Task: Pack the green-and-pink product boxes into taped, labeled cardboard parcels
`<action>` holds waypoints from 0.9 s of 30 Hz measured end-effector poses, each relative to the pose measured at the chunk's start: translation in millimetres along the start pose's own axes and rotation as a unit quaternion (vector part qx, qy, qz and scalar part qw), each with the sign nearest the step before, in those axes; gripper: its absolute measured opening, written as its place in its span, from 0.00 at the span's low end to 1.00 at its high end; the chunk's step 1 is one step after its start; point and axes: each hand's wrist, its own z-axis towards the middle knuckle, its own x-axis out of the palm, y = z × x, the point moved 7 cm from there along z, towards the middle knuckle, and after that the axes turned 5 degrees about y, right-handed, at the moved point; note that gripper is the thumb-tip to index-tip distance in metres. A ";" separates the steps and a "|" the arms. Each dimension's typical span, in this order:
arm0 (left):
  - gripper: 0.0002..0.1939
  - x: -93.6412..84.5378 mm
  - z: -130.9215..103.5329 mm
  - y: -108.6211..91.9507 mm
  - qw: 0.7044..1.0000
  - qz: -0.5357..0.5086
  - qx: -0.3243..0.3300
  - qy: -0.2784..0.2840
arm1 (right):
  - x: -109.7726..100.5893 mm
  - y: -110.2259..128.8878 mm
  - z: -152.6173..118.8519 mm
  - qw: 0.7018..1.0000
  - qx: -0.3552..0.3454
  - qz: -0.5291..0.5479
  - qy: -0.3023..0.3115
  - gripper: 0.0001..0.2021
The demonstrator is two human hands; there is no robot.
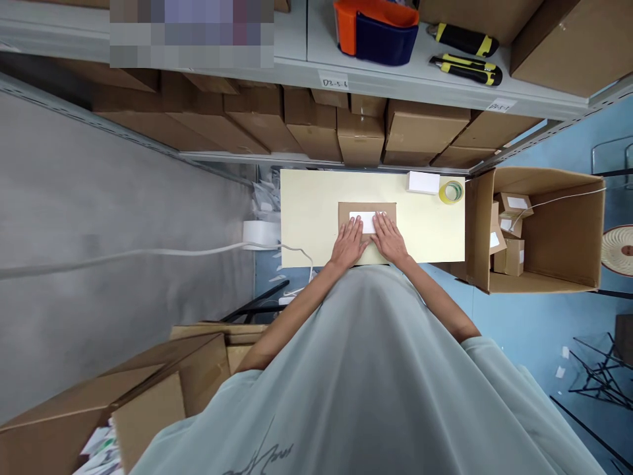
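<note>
Fingers (382, 224) of both hands straight, laid flat, clamped on nothing. Left hand (349, 244) and right hand (390, 244) rest across a white rectangular paper label (366, 221) on a brown rectangular cardboard piece (366, 207), the latter lying on a cream-coloured bench (306, 204). Right of cardboard piece, farther from body: small white oblong box (423, 182), yellow-green tape roll (457, 192). Well right: large open brown carton (568, 231), small labelled boxes (512, 260) inside. Left of cardboard piece, nearer body: white cable (297, 249) intrudes over bench. Beyond: grey metal shelf (445, 86).

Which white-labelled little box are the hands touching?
The box on the cream tabletop, under the left hand and right hand; the other labelled boxes sit inside the big carton.
</note>
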 end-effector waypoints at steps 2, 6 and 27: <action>0.41 -0.4 0.3 0.2 1.000 0.005 -0.008 0.010 | -0.7 -3.9 3.1 1.000 0.014 0.006 0.000 0.35; 0.41 -6.0 -11.0 0.4 1.000 -0.004 0.006 -0.002 | 0.9 -1.4 -6.9 1.000 0.024 0.014 -0.005 0.35; 0.30 -2.1 -58.9 52.0 0.904 -0.345 -0.241 -0.077 | 6.3 -25.4 -77.1 0.833 0.225 0.476 -0.170 0.44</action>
